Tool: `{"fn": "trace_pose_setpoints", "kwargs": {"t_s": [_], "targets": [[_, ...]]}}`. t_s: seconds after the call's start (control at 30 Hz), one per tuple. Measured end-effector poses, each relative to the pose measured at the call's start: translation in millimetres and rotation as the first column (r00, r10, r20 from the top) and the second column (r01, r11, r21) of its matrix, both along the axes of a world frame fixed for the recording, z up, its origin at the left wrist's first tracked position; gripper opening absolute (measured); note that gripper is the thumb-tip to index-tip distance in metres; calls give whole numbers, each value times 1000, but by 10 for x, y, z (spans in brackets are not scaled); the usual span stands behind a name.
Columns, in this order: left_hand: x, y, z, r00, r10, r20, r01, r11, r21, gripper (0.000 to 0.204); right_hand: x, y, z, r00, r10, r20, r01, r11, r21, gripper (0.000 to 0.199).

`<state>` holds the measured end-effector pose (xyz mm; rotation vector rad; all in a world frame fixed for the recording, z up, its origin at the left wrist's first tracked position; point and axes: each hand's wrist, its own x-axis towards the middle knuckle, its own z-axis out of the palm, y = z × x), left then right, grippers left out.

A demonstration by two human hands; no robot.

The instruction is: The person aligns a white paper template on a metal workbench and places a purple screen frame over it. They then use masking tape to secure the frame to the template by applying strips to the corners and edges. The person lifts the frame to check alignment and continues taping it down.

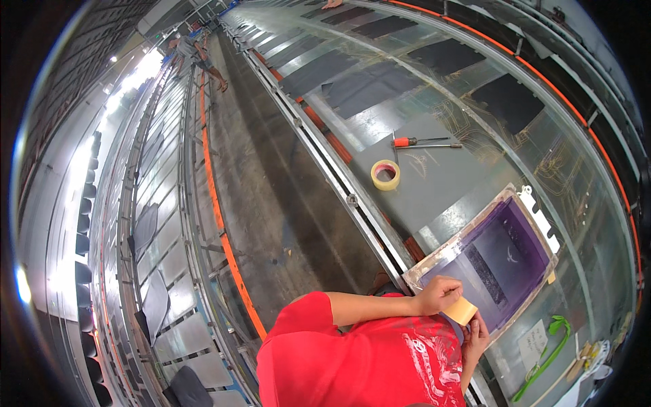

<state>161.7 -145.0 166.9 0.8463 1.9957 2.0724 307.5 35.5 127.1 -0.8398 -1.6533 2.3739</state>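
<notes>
A short yellow piece that looks like tape [462, 311] is stretched between my hands over the near end of a screen-printing frame. My left hand [439, 296] is closed, fingers curled, at the piece's left edge. At its lower right edge, my right hand [476, 336] pinches it between thumb and fingers. The screen-printing frame [550, 265] has a worn, pale rim and purple mesh around a greyish middle with a dark band. It lies tilted across the long table, partly hidden near me by my hands and red shirt.
On the grey sheet [434, 190] beyond lie a tape roll [385, 175] and a red-handled screwdriver [405, 142] beside a metal rod. Dark fabric panels [373, 88] line the table. A green strap [542, 363] lies at right. A person [196, 54] stands far down the aisle.
</notes>
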Motion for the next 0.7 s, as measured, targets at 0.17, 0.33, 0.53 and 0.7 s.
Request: {"fn": "trace_pose_setpoints", "kwargs": {"t_s": [0.17,0.33,0.53,0.7], "targets": [[-9,51,-68,995,-74,-60,71,996,-53,24,-77,94,32,999,39,15,-41,977,209,39],[3,20,-44,993,-102,-57,99,994,-55,25,-83,94,-22,999,-39,0,39,997,-65,24],[8,-1,52,968,-249,28,250,954,-167,37,-34,165,-86,997,-53,-48,43,981,-188,26],[-208,155,-184,960,-189,-206,118,942,-313,47,-12,209,-140,973,-213,-94,204,975,-91,26]]}}
